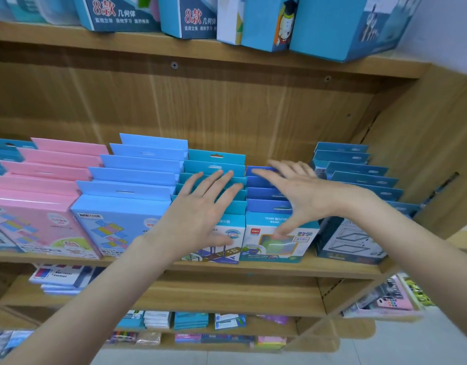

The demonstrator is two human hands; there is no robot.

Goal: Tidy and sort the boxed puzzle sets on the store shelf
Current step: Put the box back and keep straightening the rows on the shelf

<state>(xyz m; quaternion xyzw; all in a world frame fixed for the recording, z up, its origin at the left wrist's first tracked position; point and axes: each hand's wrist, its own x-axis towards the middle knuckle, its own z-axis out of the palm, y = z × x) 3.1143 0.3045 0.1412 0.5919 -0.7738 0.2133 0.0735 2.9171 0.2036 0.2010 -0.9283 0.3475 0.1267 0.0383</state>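
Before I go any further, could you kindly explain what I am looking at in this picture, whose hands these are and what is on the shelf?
There is no machine here. A person wears a wide-angle camera on the head, so the single picture looks forward and down at that person's own two bare hands.

In front is a wooden shelf in a store. Rows of flat boxed puzzle sets stand on it, one box behind another: a pink row, a light blue row, a teal row, a darker blue row and a navy row at the right.

The left hand lies with straight, spread fingers on the teal row. The right hand reaches over the darker blue row, its thumb on the front box. Neither hand has a grip on a box; nothing is lifted.
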